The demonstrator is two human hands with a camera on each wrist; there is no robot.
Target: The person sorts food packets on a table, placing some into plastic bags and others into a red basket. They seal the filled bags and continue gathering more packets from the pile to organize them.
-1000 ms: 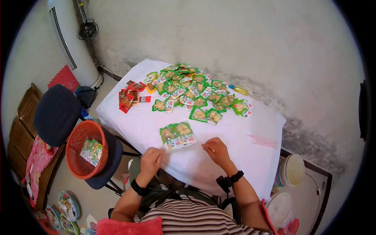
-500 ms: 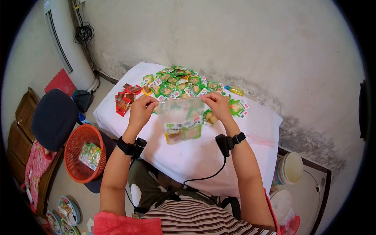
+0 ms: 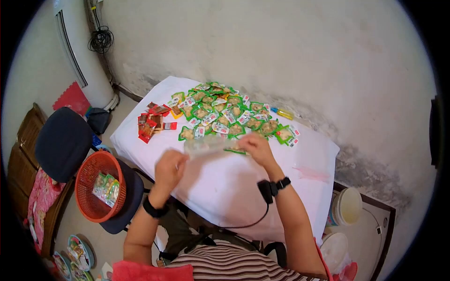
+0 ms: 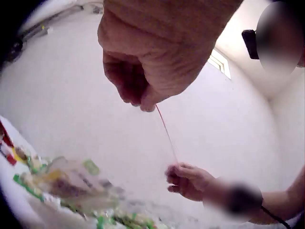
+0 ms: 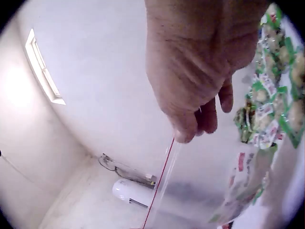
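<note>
A clear zip bag (image 3: 206,145) with a thin red line along its top edge is stretched between both hands, blurred in the head view. My left hand (image 3: 169,169) pinches one top corner, its thumb and fingers meeting at the edge in the left wrist view. At the opposite corner my right hand (image 3: 258,149) pinches the same edge, and the right wrist view shows the bag (image 5: 205,191) hanging from the thumb and fingertips. Green-edged packets with white labels show through its lower part. Beyond the hands lies a pile of similar green packets (image 3: 220,107).
Red and brown packets (image 3: 151,122) lie left of the pile on the white-covered table (image 3: 225,187). A yellow bottle (image 3: 283,113) lies near the wall. An orange basket (image 3: 84,206) with filled bags sits on a dark chair (image 3: 63,145) at left. White buckets (image 3: 349,206) stand at right.
Both hands took hold of the bag lying on the table and lifted it by its top corners. Since then the bag has swung out away from the body, and the left hand has come lower.
</note>
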